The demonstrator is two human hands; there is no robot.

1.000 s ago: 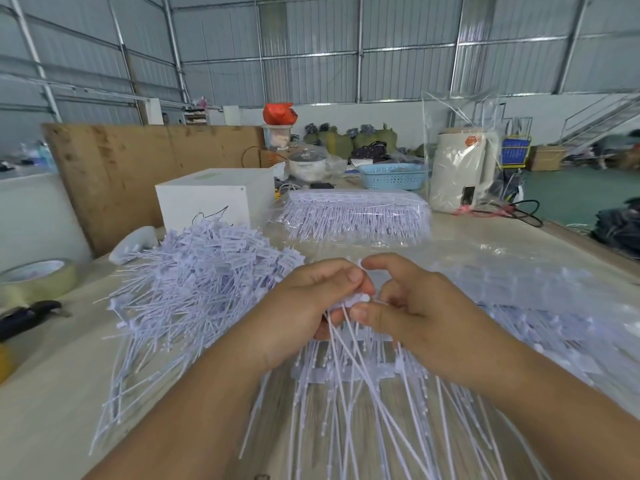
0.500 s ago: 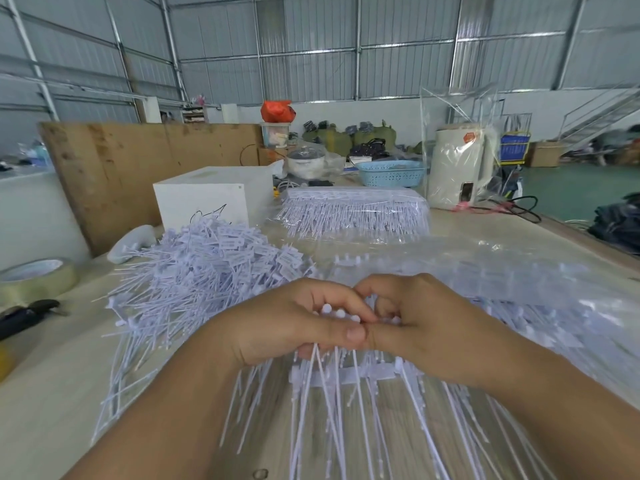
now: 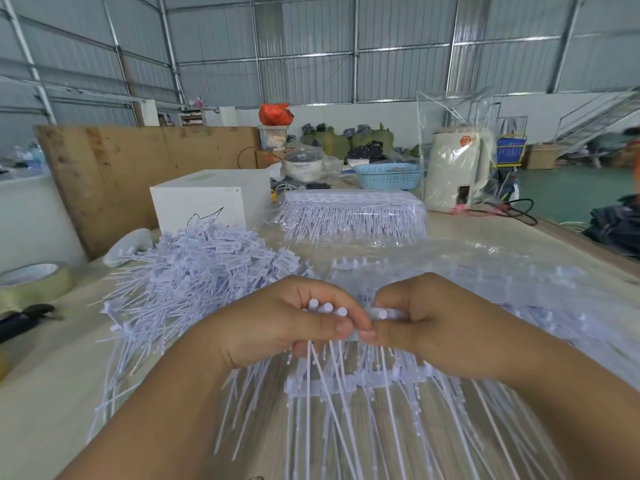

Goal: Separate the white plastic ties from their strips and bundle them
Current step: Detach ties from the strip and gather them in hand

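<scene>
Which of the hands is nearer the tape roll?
Left. The left hand grips ties right of the tape roll at the table's left edge; the right hand is farther right.

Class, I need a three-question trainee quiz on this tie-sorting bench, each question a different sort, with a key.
1. True or false: the left hand holds several white ties by their heads.
2. The roll of tape lies on which side of the loose tie pile? A: the person's left. B: the person's right.
3. Fill in: behind the wrapped tie stack sits a blue ____.

Key: 1 true. 2 A. 3 basket. The right hand pinches one tie beside the left thumb.
</scene>
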